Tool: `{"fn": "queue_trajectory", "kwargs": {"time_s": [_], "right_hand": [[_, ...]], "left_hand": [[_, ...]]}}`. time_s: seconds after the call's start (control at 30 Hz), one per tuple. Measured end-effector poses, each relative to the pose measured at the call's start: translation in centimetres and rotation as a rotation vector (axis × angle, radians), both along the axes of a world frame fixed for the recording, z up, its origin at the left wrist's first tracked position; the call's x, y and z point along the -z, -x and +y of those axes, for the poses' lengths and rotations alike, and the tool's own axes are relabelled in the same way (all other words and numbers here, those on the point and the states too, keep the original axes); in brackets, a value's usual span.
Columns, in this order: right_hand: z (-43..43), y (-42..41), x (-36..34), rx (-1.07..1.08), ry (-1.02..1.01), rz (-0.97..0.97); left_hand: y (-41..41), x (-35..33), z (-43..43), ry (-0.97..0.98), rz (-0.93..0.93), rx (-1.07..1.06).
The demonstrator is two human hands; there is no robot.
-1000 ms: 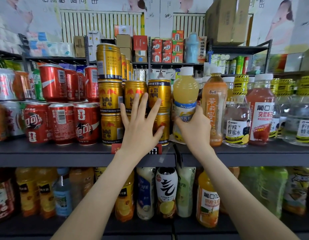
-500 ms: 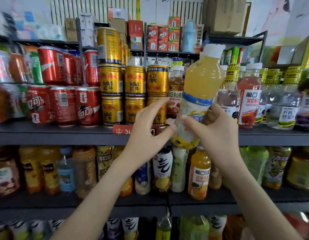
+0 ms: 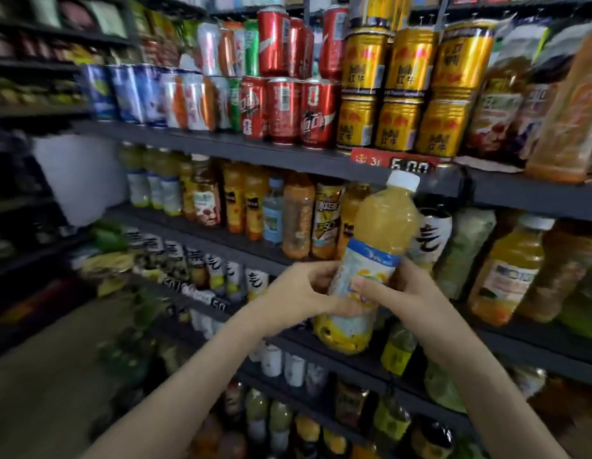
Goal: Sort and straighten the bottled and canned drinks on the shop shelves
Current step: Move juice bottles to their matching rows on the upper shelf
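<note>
Dark metal shelving fills the view, seen at a slant, tiers running up to the right. Much of the frame is motion-blurred.

Top tier: gold energy-drink cans stacked two high at right. Red cola cans just beside them to the left, also stacked. Blue-and-white cans further left.

Second tier: a row of orange and yellow drink bottles, upright, packed side by side. Black-and-white bottle and an orange juice bottle toward the right.

Yellow juice bottle, blue-and-white label, held in the air in front of the second tier, resting on no shelf. Tilted, top leaning right.

Left hand wraps the bottle's lower body from the left, fingers curled round it. Right hand grips from the right, thumb laid across the label.

Red price tag on the top tier's edge, just above the bottle's white cap.
</note>
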State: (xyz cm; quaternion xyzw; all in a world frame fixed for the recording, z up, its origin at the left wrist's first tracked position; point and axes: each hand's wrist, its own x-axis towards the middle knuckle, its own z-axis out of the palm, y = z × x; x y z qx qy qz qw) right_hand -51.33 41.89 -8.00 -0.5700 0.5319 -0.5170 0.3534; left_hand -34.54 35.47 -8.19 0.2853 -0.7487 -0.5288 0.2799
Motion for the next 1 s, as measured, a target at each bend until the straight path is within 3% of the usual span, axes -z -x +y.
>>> {"fn": "queue_trajectory", "kwargs": {"time_s": [0.17,0.37,0.7,1.0], "right_hand": [[-2.6,-5.9,2.2,-0.146,-0.075,-0.030],[-7.3,-13.9,4.0,-0.143,-0.058,-0.084],[-20.4,-26.9,6.7,0.207,0.020,-0.156],[-27.3,-27.7,6.2,0.389,0.105,-0.134]], "left_hand": [[-7.1,2.4,-0.1,-0.072,-0.040,-0.108],[-15.2,4.1,-3.4,-0.102,0.007,-0.227],[-31.5,5.1,-15.9,0.173,-0.115,-0.591],[-29.8,3.4,-28.9,0.435,-0.167,-0.699]]}}
